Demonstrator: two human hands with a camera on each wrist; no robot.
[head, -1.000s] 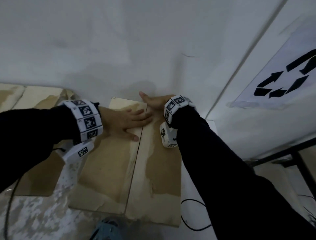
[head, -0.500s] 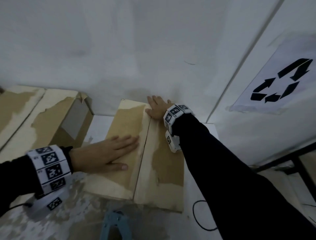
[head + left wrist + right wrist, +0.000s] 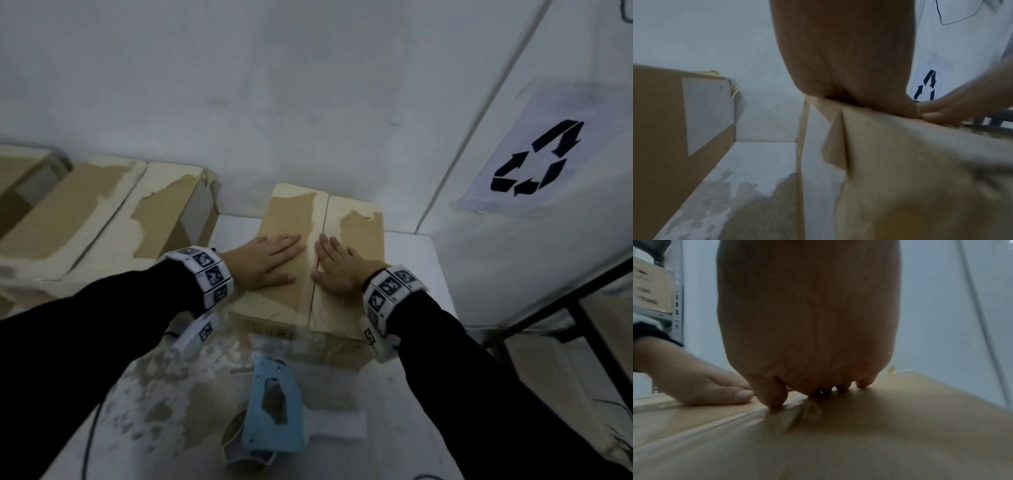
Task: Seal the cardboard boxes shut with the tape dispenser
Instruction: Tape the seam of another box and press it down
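A cardboard box (image 3: 356, 226) with its two top flaps closed stands on the white table in the head view, and a strip of clear tape shows along the near part of its middle seam. My left hand (image 3: 270, 262) lies flat on the left flap, fingers straight. My right hand (image 3: 337, 265) presses flat on the right flap beside the seam; the right wrist view shows its fingers (image 3: 774, 394) touching the cardboard (image 3: 900, 426). The blue tape dispenser (image 3: 274, 414) lies on the table in front of the box, held by neither hand.
A larger cardboard box (image 3: 113, 219) with torn, peeled flaps stands to the left, and another sits beyond it at the far left edge. White walls close in behind and to the right, one bearing a recycling sign (image 3: 534, 161). A dark metal frame (image 3: 561, 308) stands right of the table.
Both hands have slid along the flaps toward me: the right came back from the box's far end and the left moved beside it. The head view tilted down, revealing the dispenser.
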